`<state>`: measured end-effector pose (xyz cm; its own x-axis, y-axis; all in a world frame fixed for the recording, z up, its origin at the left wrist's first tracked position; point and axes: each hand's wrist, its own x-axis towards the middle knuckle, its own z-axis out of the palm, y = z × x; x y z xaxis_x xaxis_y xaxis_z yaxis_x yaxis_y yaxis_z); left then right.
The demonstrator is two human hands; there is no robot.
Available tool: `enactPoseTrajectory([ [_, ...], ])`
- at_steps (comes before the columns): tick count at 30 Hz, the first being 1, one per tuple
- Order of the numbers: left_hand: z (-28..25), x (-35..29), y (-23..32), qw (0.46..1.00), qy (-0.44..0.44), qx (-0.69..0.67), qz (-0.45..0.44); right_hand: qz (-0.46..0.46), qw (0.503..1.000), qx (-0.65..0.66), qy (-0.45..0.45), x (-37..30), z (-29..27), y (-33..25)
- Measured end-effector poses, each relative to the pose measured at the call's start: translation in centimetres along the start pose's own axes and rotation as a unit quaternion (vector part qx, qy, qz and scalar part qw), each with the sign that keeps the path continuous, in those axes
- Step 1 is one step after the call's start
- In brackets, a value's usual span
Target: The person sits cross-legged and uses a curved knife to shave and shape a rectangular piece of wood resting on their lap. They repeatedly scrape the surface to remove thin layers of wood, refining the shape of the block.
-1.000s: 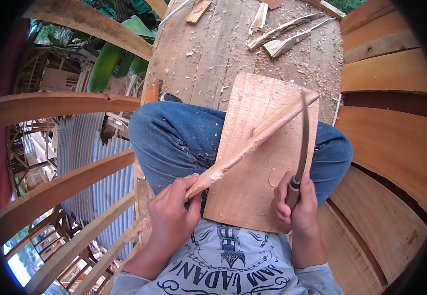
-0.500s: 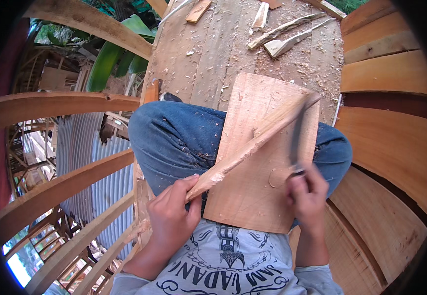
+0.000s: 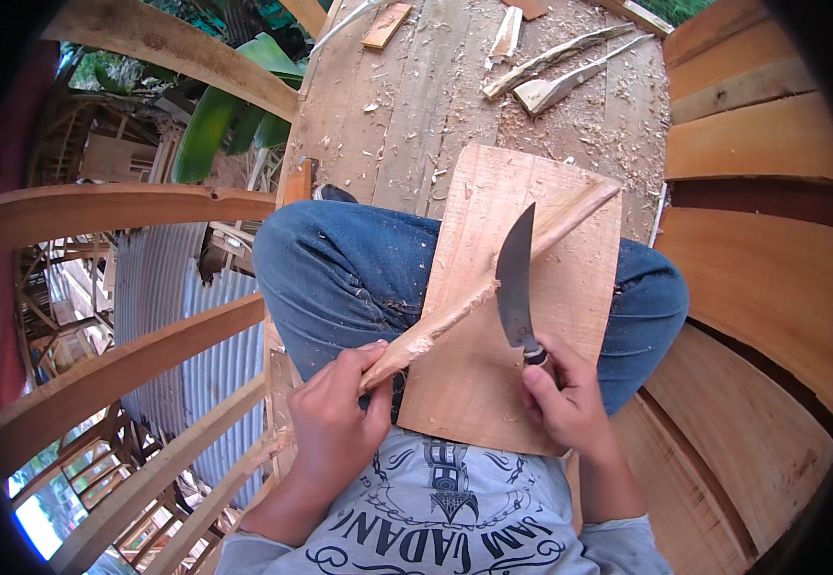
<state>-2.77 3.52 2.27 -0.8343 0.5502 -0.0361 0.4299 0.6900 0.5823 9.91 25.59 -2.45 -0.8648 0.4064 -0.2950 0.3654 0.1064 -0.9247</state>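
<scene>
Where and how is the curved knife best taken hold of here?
The knife is probably best gripped by its handle, from the near side at lower right, as the right hand does: its broad, curved blade points up the picture, across the wooden stick.

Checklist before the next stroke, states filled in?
1. Left hand gripping near end of wooden stick: ok.
2. Right hand closed round handle of curved knife: ok.
3. Left fingers clear of blade: ok, apart from it.
4. Wooden board across the lap, beneath the stick: ok.
5. Board free of wood chips: not ok, a few small ones lie on it.
6. Blade touching stick: cannot tell; they overlap in this view.
</scene>
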Motion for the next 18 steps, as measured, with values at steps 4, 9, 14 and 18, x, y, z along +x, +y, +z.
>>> enactPoseTrajectory([
  [4,0.2,-0.2,-0.2,1.0,0.01,-0.003,-0.001,0.095,0.956,0.25,0.119,0.8,0.1,-2.1],
  [9,0.0,0.0,0.1,1.0,-0.004,-0.003,-0.007,0.067,0.994,0.072,-0.052,-0.3,-0.3,-1.4],
  [14,0.1,-0.1,0.6,1.0,0.001,-0.005,-0.014,0.082,0.984,0.151,0.043,0.4,-0.9,-0.9],
  [18,-0.2,0.1,0.5,0.999,-0.017,-0.012,-0.029,0.072,0.989,0.112,-0.06,-0.3,0.4,-1.5],
])
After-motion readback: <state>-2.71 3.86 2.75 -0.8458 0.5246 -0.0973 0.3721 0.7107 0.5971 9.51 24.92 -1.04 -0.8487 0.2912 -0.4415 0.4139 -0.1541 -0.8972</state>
